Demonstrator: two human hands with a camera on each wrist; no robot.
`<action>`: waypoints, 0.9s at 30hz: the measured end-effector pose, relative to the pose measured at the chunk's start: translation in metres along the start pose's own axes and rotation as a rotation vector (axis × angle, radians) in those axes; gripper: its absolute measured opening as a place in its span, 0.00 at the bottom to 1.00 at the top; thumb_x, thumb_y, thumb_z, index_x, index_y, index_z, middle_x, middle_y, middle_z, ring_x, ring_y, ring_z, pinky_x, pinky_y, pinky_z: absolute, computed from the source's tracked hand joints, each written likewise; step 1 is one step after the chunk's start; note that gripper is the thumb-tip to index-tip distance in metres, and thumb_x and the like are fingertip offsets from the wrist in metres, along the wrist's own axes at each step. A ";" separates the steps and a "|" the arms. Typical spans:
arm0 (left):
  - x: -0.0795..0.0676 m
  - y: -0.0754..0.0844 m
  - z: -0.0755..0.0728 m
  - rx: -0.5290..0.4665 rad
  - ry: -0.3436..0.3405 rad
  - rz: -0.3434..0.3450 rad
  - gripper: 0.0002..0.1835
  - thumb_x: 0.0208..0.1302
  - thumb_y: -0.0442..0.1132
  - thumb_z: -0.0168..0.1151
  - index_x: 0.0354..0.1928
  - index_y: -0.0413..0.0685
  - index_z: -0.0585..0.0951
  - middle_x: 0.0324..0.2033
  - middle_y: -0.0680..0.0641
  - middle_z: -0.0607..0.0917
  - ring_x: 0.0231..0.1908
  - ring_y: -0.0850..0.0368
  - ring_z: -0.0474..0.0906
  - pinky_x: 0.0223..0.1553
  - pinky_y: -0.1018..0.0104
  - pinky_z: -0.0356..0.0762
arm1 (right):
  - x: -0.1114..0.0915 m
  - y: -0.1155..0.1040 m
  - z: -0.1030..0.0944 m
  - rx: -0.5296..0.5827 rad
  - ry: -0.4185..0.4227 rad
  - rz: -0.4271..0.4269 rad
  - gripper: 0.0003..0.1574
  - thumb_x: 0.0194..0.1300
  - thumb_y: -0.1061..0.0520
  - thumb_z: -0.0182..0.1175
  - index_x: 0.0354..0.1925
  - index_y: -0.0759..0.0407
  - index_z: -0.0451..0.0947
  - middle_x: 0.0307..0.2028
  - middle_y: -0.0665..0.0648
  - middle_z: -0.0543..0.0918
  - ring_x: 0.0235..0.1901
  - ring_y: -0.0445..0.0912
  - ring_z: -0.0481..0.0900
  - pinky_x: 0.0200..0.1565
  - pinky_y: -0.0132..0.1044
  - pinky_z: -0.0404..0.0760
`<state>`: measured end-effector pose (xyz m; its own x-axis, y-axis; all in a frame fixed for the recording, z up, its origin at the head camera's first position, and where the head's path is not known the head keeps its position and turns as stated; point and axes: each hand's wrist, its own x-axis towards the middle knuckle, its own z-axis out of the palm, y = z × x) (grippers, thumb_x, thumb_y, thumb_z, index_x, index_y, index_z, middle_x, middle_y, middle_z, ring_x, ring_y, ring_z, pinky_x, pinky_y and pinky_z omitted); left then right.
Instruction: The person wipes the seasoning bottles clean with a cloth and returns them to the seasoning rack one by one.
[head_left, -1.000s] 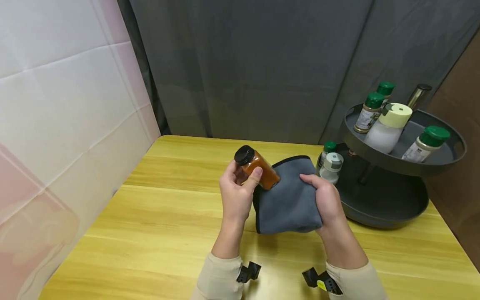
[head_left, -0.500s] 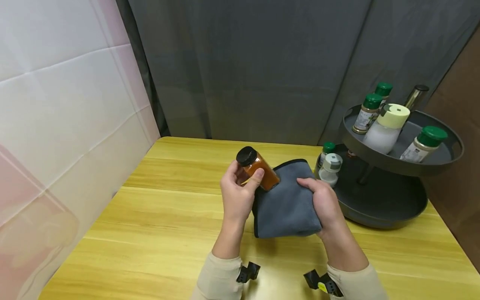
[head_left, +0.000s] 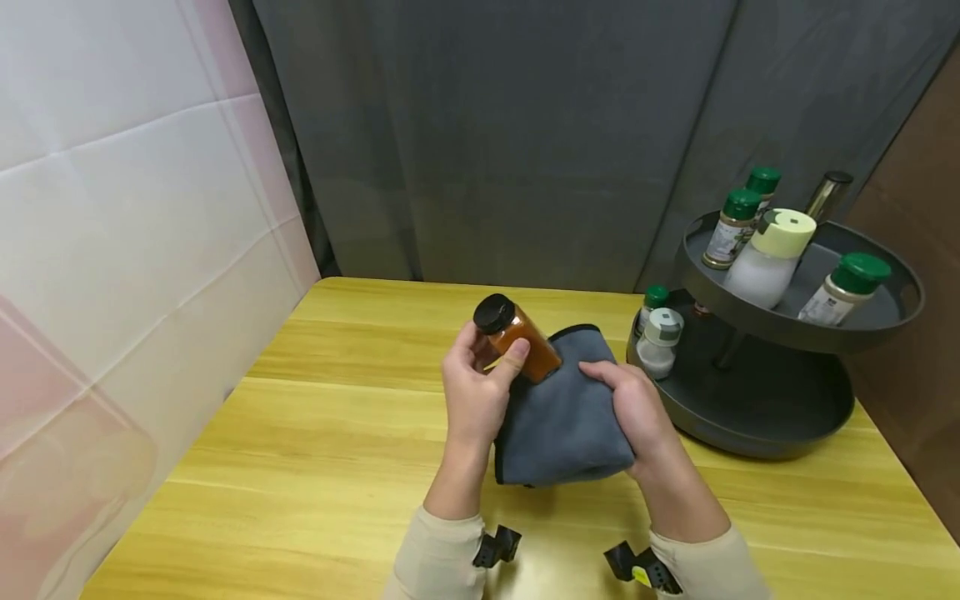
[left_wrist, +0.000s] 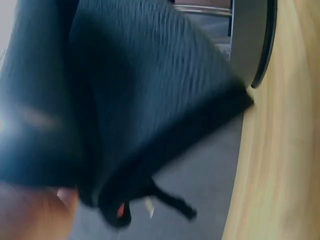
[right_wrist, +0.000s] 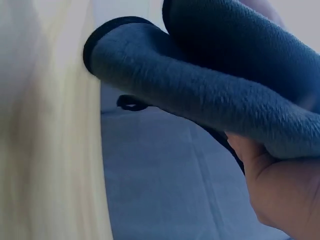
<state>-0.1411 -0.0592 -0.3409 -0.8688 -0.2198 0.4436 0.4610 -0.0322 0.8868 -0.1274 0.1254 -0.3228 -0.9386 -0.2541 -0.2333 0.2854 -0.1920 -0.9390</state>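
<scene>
In the head view my left hand (head_left: 476, 392) grips a spice jar (head_left: 531, 346) with a black lid and orange-red powder inside, tilted with its lid up and to the left. A folded grey cloth (head_left: 562, 425) with black edging is held by my right hand (head_left: 641, 408), thumb on top and fingers hidden underneath. The base of the jar touches the cloth. Close up in the left wrist view, the cloth (left_wrist: 150, 75) covers most of the jar side. The right wrist view has the cloth (right_wrist: 190, 90) above the right hand (right_wrist: 285, 190).
A dark two-tier round rack (head_left: 765, 433) stands on the wooden table (head_left: 337, 467) at the right. Its upper tier holds several green-capped jars (head_left: 843, 287) and a yellow-capped white bottle (head_left: 768, 258). A white-capped shaker (head_left: 660, 342) sits on the lower tier. Dark curtain hangs behind.
My right hand and the cloth have shifted left and slightly down, against the jar. The left hand keeps its grip on the jar almost in place.
</scene>
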 end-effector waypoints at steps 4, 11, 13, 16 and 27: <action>0.000 0.001 0.001 -0.032 -0.010 0.002 0.20 0.65 0.32 0.74 0.57 0.34 0.83 0.50 0.31 0.89 0.45 0.46 0.90 0.46 0.60 0.91 | 0.000 -0.009 -0.006 0.044 0.049 -0.013 0.26 0.84 0.48 0.45 0.67 0.64 0.67 0.45 0.48 0.83 0.40 0.40 0.87 0.50 0.34 0.88; -0.002 0.000 0.007 -0.024 -0.046 0.054 0.25 0.66 0.44 0.76 0.57 0.35 0.83 0.49 0.32 0.90 0.45 0.47 0.90 0.48 0.62 0.90 | 0.007 -0.002 0.000 0.077 0.038 -0.003 0.31 0.85 0.47 0.43 0.73 0.66 0.63 0.53 0.49 0.82 0.48 0.40 0.86 0.56 0.34 0.86; -0.001 0.000 0.006 -0.011 -0.043 0.048 0.24 0.66 0.43 0.77 0.57 0.35 0.83 0.49 0.32 0.90 0.45 0.44 0.90 0.48 0.62 0.90 | 0.006 0.000 -0.001 0.047 -0.009 0.000 0.29 0.85 0.48 0.43 0.68 0.69 0.69 0.49 0.50 0.85 0.46 0.41 0.88 0.54 0.36 0.87; 0.001 -0.002 0.003 -0.006 -0.018 0.022 0.22 0.66 0.37 0.76 0.58 0.35 0.83 0.49 0.33 0.90 0.46 0.44 0.91 0.47 0.62 0.90 | 0.003 -0.002 -0.005 0.018 -0.032 -0.005 0.25 0.85 0.49 0.44 0.61 0.67 0.74 0.43 0.48 0.87 0.42 0.41 0.88 0.51 0.37 0.88; -0.003 0.001 0.005 -0.058 -0.051 0.043 0.26 0.65 0.44 0.77 0.57 0.33 0.82 0.49 0.29 0.89 0.43 0.57 0.89 0.47 0.63 0.90 | 0.006 -0.003 0.000 0.079 0.071 -0.018 0.31 0.85 0.47 0.44 0.73 0.65 0.61 0.51 0.48 0.81 0.45 0.39 0.86 0.54 0.34 0.86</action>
<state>-0.1391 -0.0540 -0.3409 -0.8557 -0.1720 0.4881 0.5061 -0.0804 0.8587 -0.1339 0.1243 -0.3212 -0.9543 -0.1823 -0.2367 0.2802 -0.2711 -0.9209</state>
